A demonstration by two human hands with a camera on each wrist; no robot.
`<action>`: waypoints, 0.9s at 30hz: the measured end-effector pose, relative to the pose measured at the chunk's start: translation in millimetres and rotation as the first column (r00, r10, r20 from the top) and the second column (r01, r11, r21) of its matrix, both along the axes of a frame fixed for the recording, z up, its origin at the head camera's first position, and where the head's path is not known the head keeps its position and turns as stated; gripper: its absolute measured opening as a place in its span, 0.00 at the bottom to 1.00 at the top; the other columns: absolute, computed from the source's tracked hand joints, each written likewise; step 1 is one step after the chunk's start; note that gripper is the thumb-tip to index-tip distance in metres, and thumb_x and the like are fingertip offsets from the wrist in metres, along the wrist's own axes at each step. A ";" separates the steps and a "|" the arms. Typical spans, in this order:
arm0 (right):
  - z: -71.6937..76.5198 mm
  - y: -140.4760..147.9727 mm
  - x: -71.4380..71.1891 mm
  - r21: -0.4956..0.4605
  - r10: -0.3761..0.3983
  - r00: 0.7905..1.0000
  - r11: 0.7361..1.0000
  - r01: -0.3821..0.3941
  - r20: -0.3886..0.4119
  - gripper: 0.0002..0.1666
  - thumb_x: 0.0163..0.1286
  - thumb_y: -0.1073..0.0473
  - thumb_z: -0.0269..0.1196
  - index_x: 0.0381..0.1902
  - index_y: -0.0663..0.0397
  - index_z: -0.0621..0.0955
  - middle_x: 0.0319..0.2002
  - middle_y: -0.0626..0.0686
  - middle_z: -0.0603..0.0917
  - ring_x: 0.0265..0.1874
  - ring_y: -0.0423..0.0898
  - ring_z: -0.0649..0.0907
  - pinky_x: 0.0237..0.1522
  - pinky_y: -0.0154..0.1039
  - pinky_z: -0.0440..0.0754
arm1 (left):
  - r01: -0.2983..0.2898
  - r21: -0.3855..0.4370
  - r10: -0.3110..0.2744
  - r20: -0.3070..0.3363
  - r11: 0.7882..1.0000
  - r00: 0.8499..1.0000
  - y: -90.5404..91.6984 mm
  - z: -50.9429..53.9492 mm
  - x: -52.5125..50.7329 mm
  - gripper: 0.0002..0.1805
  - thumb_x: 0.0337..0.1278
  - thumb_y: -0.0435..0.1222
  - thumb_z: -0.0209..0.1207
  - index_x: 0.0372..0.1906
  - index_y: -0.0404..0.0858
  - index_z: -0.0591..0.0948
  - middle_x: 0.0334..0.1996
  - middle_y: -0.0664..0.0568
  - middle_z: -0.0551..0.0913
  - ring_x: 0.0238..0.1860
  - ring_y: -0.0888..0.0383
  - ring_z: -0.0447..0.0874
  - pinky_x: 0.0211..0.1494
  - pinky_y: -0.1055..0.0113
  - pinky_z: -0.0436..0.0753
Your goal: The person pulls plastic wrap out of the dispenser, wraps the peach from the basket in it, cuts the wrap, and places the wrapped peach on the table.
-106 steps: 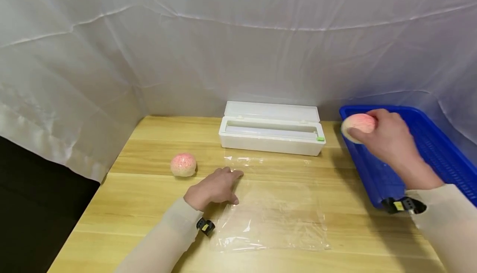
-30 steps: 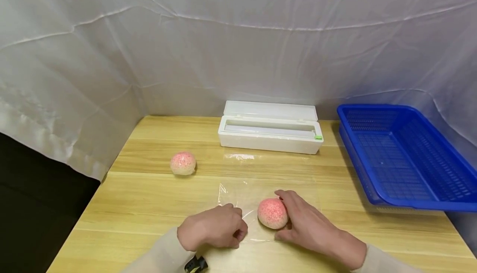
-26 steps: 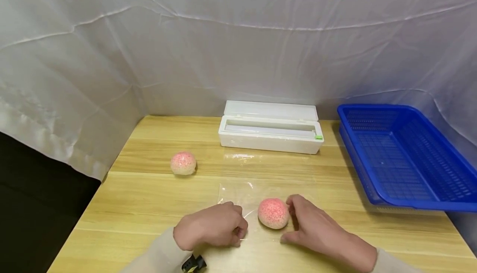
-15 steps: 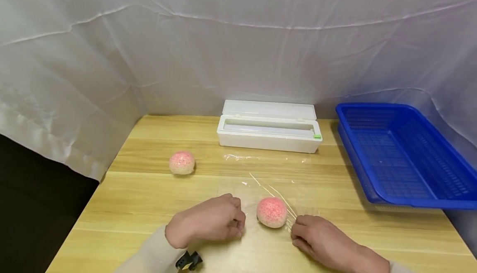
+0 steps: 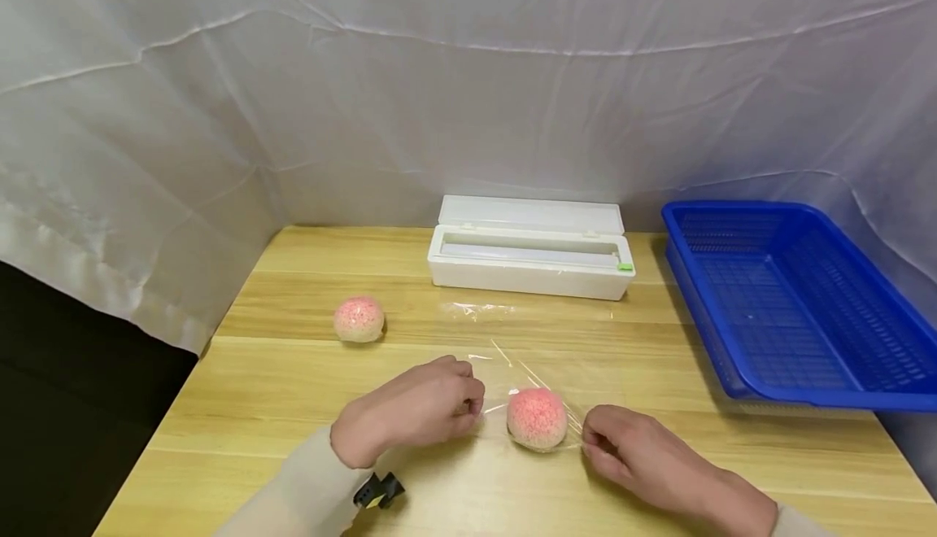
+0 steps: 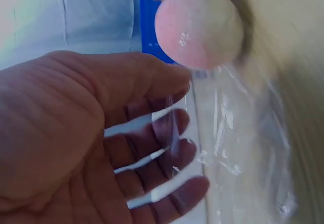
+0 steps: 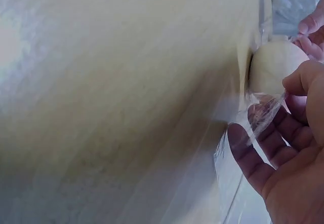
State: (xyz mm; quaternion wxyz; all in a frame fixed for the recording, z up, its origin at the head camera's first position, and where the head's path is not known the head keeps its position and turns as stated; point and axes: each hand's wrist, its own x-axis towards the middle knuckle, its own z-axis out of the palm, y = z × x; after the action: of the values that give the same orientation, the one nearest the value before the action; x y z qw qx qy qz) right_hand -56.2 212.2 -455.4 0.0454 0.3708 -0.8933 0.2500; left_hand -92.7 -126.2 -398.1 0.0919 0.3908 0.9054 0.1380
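Observation:
A pink and cream peach (image 5: pixel 538 419) rests on a sheet of clear plastic wrap (image 5: pixel 505 358) on the table. To its left, my left hand (image 5: pixel 413 407) pinches the near left part of the wrap between thumb and forefinger; in the left wrist view, the wrap (image 6: pixel 228 133) hangs below the peach (image 6: pixel 197 29). My right hand (image 5: pixel 647 451), right of the peach, pinches the wrap's near right part, which is pulled into taut creases. In the right wrist view, gathered wrap (image 7: pixel 266 115) runs from the thumb and forefinger beside the peach (image 7: pixel 276 67).
Another peach (image 5: pixel 359 319) sits farther left on the wooden table (image 5: pixel 241 439). A white wrap dispenser (image 5: pixel 530 272) with its lid raised stands at the back, a roll inside. At the right is a blue plastic basket (image 5: pixel 703 333). Pale cloth (image 5: pixel 454 114) hangs behind.
My right hand brought a peach from above the basket onto the wrap and let it go, then took hold of the wrap's near right part. Both hands have since risen slightly with the wrap.

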 end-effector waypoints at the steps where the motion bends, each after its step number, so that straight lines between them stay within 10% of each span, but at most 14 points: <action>1: 0.0 0.0 -0.6 -0.002 -0.001 1.000 1.000 0.001 0.010 0.23 0.66 0.63 0.72 0.32 0.29 0.71 0.30 0.28 0.67 0.28 0.26 0.69 0.30 0.24 0.69 | -0.011 -0.021 0.011 0.006 1.000 1.000 3.6 2.2 1.6 0.08 0.63 0.40 0.70 0.44 0.49 0.84 0.38 0.63 0.79 0.42 0.64 0.74 0.51 0.71 0.79; 7: -1.3 0.8 -2.9 -0.011 -0.010 0.999 1.000 0.010 0.032 0.23 0.65 0.64 0.72 0.32 0.28 0.72 0.29 0.28 0.67 0.27 0.26 0.70 0.30 0.24 0.69 | 0.054 -0.086 -0.066 -0.147 0.995 0.987 41.0 -1.1 17.6 0.50 0.48 0.49 0.80 0.75 0.47 0.68 0.66 0.51 0.75 0.65 0.52 0.75 0.69 0.56 0.80; 14: -1.7 1.9 -5.5 -0.018 -0.010 0.995 1.000 0.012 0.104 0.22 0.68 0.63 0.71 0.33 0.28 0.72 0.29 0.28 0.69 0.28 0.26 0.71 0.30 0.25 0.71 | 0.149 -0.108 -0.180 -0.395 0.983 0.901 64.4 -29.7 12.1 0.32 0.63 0.41 0.69 0.71 0.56 0.73 0.62 0.52 0.75 0.58 0.54 0.77 0.60 0.62 0.83; 22: 5.5 8.2 -11.7 -0.048 -0.011 0.989 0.999 0.019 0.148 0.17 0.74 0.60 0.68 0.36 0.28 0.75 0.31 0.29 0.74 0.30 0.27 0.74 0.31 0.27 0.75 | 0.193 -0.008 -0.189 -0.241 0.981 0.952 55.5 -20.2 -7.8 0.29 0.68 0.40 0.69 0.72 0.53 0.78 0.61 0.53 0.79 0.58 0.58 0.80 0.61 0.70 0.82; 27: 4.8 9.1 -18.1 -0.084 -0.025 0.982 0.996 0.042 0.188 0.09 0.80 0.58 0.63 0.40 0.35 0.76 0.30 0.31 0.74 0.29 0.28 0.74 0.29 0.28 0.74 | 0.168 0.032 -0.168 -0.001 0.985 0.986 52.2 -11.4 -29.2 0.29 0.72 0.39 0.66 0.75 0.53 0.77 0.62 0.54 0.80 0.59 0.63 0.80 0.66 0.72 0.79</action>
State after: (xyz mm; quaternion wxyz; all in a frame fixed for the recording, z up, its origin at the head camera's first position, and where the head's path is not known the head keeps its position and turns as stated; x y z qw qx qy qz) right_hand -74.3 221.4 -450.6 -0.0182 0.3282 -0.8879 0.3220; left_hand -121.8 -74.0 -409.5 0.0979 0.4670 0.8669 0.1444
